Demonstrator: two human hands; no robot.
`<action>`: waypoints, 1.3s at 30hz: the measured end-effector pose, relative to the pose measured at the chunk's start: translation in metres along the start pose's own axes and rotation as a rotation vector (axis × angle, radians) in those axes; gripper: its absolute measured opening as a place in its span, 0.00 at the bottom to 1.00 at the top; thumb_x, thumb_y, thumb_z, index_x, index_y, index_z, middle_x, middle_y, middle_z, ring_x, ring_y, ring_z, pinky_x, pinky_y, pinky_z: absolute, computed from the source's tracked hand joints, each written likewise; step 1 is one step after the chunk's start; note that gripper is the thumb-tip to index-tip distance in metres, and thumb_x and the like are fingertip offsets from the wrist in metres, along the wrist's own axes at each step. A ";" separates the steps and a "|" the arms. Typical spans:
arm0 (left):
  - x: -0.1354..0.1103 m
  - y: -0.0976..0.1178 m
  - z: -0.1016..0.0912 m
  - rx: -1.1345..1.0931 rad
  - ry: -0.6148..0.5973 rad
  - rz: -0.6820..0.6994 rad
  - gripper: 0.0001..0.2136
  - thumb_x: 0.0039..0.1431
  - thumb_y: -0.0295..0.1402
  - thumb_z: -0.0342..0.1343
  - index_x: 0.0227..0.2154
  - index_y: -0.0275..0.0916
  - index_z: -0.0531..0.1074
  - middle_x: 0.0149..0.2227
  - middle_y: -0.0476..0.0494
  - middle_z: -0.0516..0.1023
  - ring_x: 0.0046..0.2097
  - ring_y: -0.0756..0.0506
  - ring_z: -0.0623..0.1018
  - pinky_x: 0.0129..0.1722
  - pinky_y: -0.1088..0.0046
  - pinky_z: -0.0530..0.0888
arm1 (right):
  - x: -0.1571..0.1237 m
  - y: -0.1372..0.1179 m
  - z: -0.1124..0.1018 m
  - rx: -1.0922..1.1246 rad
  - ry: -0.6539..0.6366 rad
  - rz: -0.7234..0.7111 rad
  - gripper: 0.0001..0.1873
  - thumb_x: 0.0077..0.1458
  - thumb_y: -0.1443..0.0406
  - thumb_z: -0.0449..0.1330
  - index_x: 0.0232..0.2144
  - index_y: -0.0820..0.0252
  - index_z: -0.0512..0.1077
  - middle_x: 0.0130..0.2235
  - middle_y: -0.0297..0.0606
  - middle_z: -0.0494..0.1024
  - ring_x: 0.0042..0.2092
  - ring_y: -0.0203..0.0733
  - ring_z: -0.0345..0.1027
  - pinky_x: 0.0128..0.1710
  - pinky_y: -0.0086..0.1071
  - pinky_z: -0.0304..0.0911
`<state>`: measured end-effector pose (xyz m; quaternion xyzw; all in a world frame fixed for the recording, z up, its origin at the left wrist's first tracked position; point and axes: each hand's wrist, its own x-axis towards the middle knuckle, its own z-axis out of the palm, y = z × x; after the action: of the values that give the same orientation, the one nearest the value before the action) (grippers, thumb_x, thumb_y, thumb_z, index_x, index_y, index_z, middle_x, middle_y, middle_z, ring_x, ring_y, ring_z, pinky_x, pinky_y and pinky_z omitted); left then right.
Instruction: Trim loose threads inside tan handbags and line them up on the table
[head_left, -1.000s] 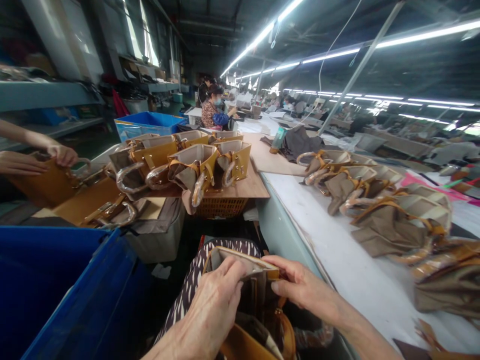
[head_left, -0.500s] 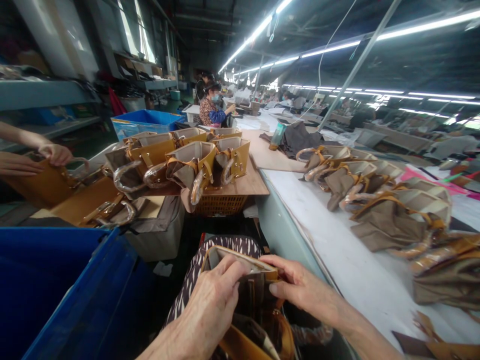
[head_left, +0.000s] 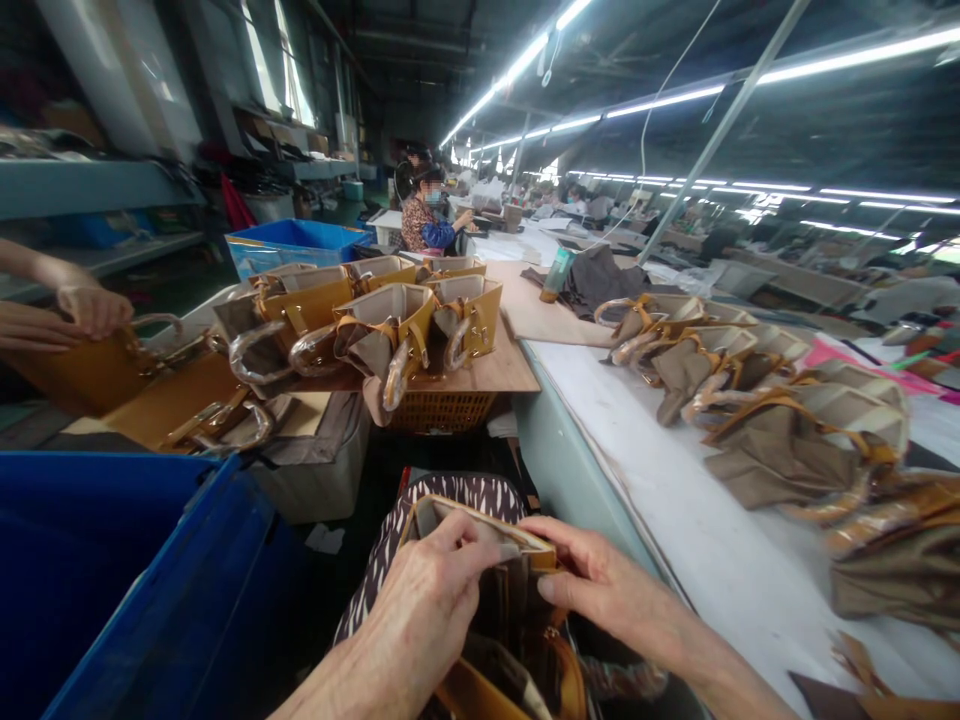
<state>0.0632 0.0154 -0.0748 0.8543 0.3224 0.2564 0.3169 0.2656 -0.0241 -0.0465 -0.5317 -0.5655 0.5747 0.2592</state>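
A tan and brown handbag [head_left: 471, 690] rests on my lap, its top open toward me and its pale lining showing. My left hand [head_left: 427, 595] has its fingers closed in a pinch at the top rim, partly inside the opening. At the right corner of that rim, my right hand [head_left: 592, 575] grips the edge between thumb and fingers. A plastic-wrapped handle [head_left: 624, 678] hangs at the bag's right side, below my right hand. Dark patterned cloth [head_left: 382, 560] covers my lap under the bag.
Several similar bags [head_left: 390, 300] stand on a wooden board [head_left: 495, 370] ahead; more bags [head_left: 787, 450] line the white-topped table [head_left: 660, 480] at right. A blue bin [head_left: 172, 600] is close at left. Beyond it, a co-worker's hands [head_left: 94, 305] hold another bag.
My left fingers have shifted slightly along the rim and curled more. My right hand keeps its grip. The view has moved very slightly.
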 end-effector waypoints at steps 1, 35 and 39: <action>0.001 0.001 -0.001 0.018 -0.015 -0.007 0.16 0.55 0.20 0.42 0.34 0.42 0.73 0.35 0.47 0.70 0.33 0.50 0.71 0.31 0.79 0.67 | 0.000 -0.001 0.000 -0.002 -0.007 -0.005 0.26 0.49 0.71 0.54 0.52 0.57 0.65 0.40 0.32 0.74 0.42 0.41 0.66 0.41 0.32 0.61; 0.024 0.002 -0.021 0.309 -0.037 -0.272 0.09 0.54 0.24 0.47 0.24 0.37 0.71 0.40 0.43 0.71 0.45 0.41 0.66 0.45 0.63 0.63 | 0.004 0.000 -0.001 -0.387 0.247 -0.105 0.14 0.59 0.64 0.51 0.24 0.60 0.72 0.27 0.30 0.61 0.31 0.35 0.58 0.31 0.28 0.51; 0.023 -0.015 -0.029 -0.022 -0.050 -0.163 0.05 0.50 0.23 0.50 0.23 0.38 0.67 0.42 0.49 0.70 0.45 0.48 0.67 0.44 0.73 0.62 | 0.001 -0.001 -0.014 -0.315 0.186 -0.154 0.15 0.58 0.60 0.53 0.24 0.60 0.72 0.26 0.30 0.60 0.30 0.35 0.57 0.31 0.28 0.50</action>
<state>0.0541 0.0515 -0.0610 0.8278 0.3802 0.2120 0.3539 0.2776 -0.0173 -0.0432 -0.5716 -0.6612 0.4060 0.2671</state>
